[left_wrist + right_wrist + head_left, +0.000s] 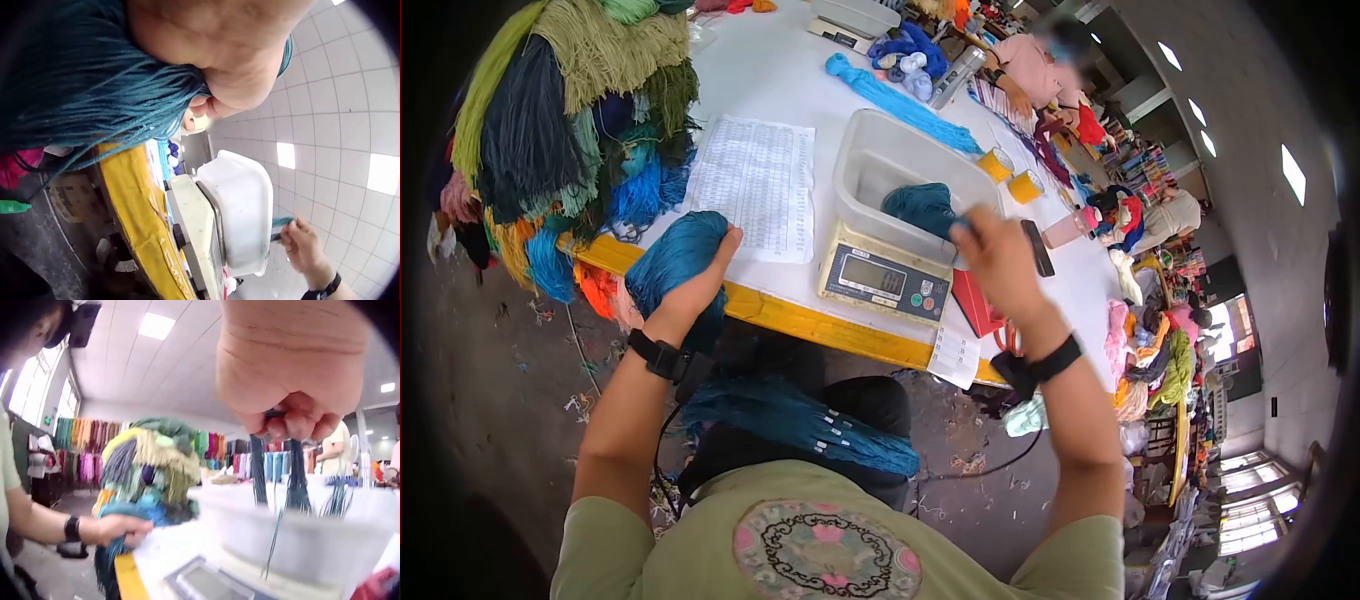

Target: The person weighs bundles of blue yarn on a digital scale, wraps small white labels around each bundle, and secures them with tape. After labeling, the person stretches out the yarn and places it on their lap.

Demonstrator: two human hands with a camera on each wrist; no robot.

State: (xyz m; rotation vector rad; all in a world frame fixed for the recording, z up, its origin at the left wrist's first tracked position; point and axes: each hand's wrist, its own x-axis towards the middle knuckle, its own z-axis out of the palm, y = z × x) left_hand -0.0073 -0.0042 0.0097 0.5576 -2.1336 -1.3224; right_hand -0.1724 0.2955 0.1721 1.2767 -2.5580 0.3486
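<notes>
My left hand (697, 288) grips a thick teal yarn skein (662, 262) at the table's front left edge; in the left wrist view its loose strands (112, 94) hang down below the hand. Over a white plastic tub (855, 165), my right hand (1003, 268) holds teal yarn. The right wrist view shows the fingers curled round it, with strands (297, 478) dropping toward the tub. More teal yarn (918, 206) lies inside the tub. Under the tub is a digital scale (885, 280). Another teal skein (800, 415) lies across my lap.
A printed sheet (750, 190) lies left of the scale. Beyond it rises a heap of coloured skeins (530, 110). Two yellow spools (1026, 186), a dark phone-like object (1037, 248) and a red box (977, 303) are right of the tub. A person in pink (1040, 70) sits across the table.
</notes>
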